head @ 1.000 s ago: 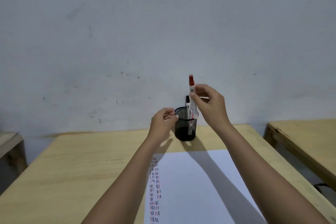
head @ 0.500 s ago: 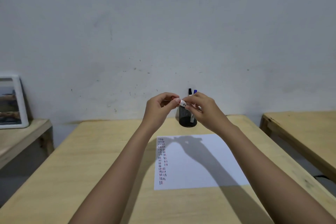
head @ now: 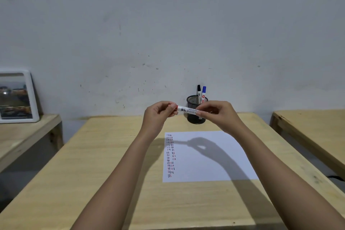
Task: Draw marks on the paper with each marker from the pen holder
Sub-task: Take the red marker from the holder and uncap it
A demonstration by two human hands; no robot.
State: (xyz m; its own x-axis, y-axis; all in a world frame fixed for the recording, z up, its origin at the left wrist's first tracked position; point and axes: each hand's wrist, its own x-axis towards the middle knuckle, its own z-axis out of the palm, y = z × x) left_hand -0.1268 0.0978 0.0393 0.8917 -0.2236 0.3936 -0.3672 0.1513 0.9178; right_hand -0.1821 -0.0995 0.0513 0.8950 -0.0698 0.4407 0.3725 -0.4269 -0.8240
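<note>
I hold a white marker with a red cap (head: pixel 186 109) level in the air in front of the pen holder. My left hand (head: pixel 160 113) grips its red cap end, which is mostly hidden by the fingers. My right hand (head: pixel 217 113) grips the barrel's other end. The black mesh pen holder (head: pixel 194 117) stands at the far edge of the wooden table (head: pixel 104 164) and holds a black-capped marker (head: pixel 199 92) and a blue-capped marker (head: pixel 204 93). A white paper (head: pixel 207 157) lies below my hands, with columns of short black and red dashes (head: pixel 170 155) along its left edge.
A white-framed picture (head: pixel 16 97) leans on the wall on a lower wooden surface (head: pixel 24 132) at the left. Another wooden table (head: pixel 313 127) stands at the right across a gap. The grey wall rises right behind the pen holder.
My right hand lifted the red marker out of the holder and turned it level. My left hand left the holder's rim and took hold of the cap end. The view pulled back.
</note>
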